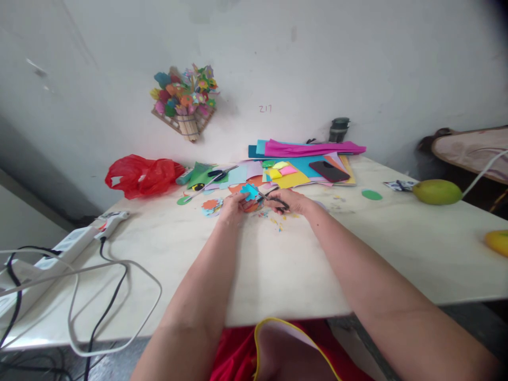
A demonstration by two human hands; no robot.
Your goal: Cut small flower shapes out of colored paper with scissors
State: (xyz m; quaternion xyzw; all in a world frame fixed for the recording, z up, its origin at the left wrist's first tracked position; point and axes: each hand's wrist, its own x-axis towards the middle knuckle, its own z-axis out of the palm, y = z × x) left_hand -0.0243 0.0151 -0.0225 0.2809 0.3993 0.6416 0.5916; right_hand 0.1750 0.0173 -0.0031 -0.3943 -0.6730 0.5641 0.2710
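My left hand point(234, 205) pinches a blue paper cutout point(250, 192) with a scalloped edge, held just above the table. In my right hand point(291, 201) is a pair of scissors point(281, 204) with black handles, its blades pointing left at the edge of the blue paper. Whether the blades touch the paper I cannot tell. Beside my left hand lies a small pile of flower-shaped paper cutouts point(212, 206), an orange one on top. Tiny paper scraps point(279, 223) are strewn below the scissors.
Colored paper sheets point(297, 180) lie behind my hands, with a phone point(329, 171) on them. A red plastic bag point(143, 174) and second scissors point(222, 172) are to the left. A power strip point(71, 243) with loose cables is at front left; a green mango point(437, 191) lies right.
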